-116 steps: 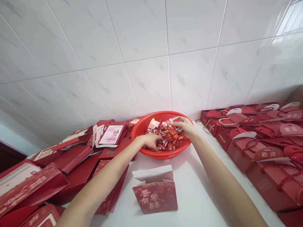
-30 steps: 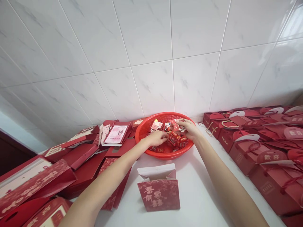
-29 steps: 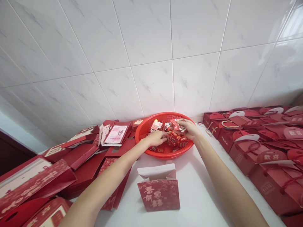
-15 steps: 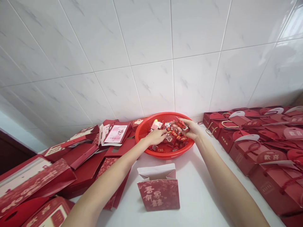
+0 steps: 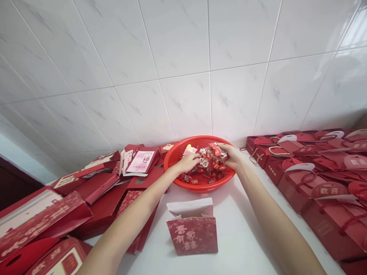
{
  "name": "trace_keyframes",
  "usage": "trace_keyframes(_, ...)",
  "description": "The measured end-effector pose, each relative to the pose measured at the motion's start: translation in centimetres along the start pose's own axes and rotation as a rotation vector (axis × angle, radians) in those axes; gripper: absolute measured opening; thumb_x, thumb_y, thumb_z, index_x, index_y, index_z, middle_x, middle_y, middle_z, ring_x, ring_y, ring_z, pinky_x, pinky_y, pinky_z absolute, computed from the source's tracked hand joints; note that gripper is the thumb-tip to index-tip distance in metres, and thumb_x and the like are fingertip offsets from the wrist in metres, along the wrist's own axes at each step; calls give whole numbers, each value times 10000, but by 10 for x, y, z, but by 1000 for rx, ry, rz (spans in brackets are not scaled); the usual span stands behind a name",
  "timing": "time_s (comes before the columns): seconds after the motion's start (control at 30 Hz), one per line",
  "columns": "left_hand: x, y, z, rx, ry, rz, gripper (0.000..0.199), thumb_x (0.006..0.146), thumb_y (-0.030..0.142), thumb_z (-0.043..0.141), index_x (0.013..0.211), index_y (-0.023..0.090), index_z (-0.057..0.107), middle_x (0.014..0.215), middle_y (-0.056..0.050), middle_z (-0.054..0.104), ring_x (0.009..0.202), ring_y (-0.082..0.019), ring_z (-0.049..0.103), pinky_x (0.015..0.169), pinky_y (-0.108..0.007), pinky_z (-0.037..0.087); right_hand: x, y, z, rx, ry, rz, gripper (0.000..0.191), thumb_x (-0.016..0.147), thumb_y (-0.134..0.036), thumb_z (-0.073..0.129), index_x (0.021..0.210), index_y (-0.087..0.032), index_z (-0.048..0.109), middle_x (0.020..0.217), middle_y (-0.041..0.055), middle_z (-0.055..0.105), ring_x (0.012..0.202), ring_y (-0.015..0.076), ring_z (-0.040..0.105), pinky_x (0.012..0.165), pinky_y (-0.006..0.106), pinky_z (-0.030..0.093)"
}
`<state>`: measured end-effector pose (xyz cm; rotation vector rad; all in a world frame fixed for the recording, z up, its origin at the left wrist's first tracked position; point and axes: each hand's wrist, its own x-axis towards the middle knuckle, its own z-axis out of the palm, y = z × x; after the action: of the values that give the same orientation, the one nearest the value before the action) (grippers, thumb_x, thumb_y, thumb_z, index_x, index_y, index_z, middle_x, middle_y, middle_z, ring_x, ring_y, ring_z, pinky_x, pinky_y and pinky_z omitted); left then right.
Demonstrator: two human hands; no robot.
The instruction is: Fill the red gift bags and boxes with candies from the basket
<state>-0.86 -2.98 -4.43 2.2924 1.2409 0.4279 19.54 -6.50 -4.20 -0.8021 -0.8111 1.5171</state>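
Observation:
A red plastic basket [image 5: 200, 188] holds a heap of red-wrapped candies [image 5: 210, 173]. My right hand [image 5: 231, 156] is over the basket's right side, fingers curled round several wrapped candies [image 5: 215, 149]. On the left, my left hand [image 5: 187, 163] reaches in over the rim with its fingers pinched at a wrapped candy [image 5: 203, 163] bearing dark characters; the thumb is partly hidden. In front of the basket stands a red paper gift bag [image 5: 192, 236], upright, its white-lined top open. Neither hand touches the bag.
Red gift boxes [image 5: 309, 183] with rope handles stand in rows on the right. Flat and partly folded red bags and boxes [image 5: 100, 198] are piled on the left, with a pink card [image 5: 141, 162] on top. A tiled wall [image 5: 183, 103] rises behind the basket.
My left hand has risen slightly, and the candy at its fingertips has come up with it. The candies in my right hand have shifted and show more of their wrappers.

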Motion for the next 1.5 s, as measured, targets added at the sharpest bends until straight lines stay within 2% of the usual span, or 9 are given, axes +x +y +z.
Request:
trace_keyframes(0.13,-1,1,1,-132,15,-25,164,834,273,473,733,194,575,724,2,641,761,-189,615,740,-299,492,4,2,-2,32,-12,-11,94,709,-192,748,709,-181,655,777,55,728,794,224,710,696,327,608)
trace_keyframes(0.27,-1,4,2,-385,3,-150,201,860,322,517,717,188,565,604,12,580,577,-162,583,611,-299,490,9,6,-5,35,-4,-22,130,684,-198,755,687,-179,627,723,30,701,713,191,685,667,305,587)
trace_keyframes(0.4,-1,4,1,-441,45,-193,289,852,395,583,664,176,572,618,10,562,562,-152,563,600,-306,478,9,6,-5,26,22,-31,125,686,-197,751,691,-176,628,724,15,698,674,161,659,649,279,562)
trace_keyframes(0.7,-1,-4,-2,-474,62,-2,560,738,681,654,587,184,446,521,42,458,489,-93,446,503,-233,361,5,5,-2,9,58,-36,256,600,-221,833,651,-179,586,616,-39,611,544,104,556,578,253,529)
trace_keyframes(0.87,-7,6,-9,-580,132,44,537,741,704,625,686,181,514,504,61,439,448,-76,401,455,-208,302,-1,-2,5,14,32,-25,251,629,-219,811,674,-183,567,629,-24,630,610,153,633,649,302,557)
trace_keyframes(1.03,-27,32,-23,-542,289,96,448,854,620,547,887,178,610,525,54,505,439,-94,457,437,-202,326,-25,-18,32,-31,-92,-51,220,675,-255,791,722,-183,589,634,-19,620,607,146,617,602,277,532)
trace_keyframes(1.2,-55,59,-32,-406,452,161,347,960,490,473,1067,198,626,507,65,484,460,-114,517,477,-203,382,-57,-25,58,-199,-120,-192,361,661,-419,825,812,-194,585,677,-48,596,558,102,545,486,213,424)
trace_keyframes(1.33,-77,73,-33,-362,485,184,382,999,488,413,1176,210,607,529,53,525,472,-129,553,501,-220,426,-77,-24,70,-378,-131,-340,368,750,-516,745,867,-211,573,640,-61,542,524,88,479,483,208,370)
trace_keyframes(1.5,-109,85,-39,-382,428,198,466,1002,538,394,1318,224,529,668,13,613,581,-159,608,578,-260,497,-98,-30,79,-532,-143,-424,371,781,-539,712,838,-202,567,568,-69,454,480,78,383,452,207,311)
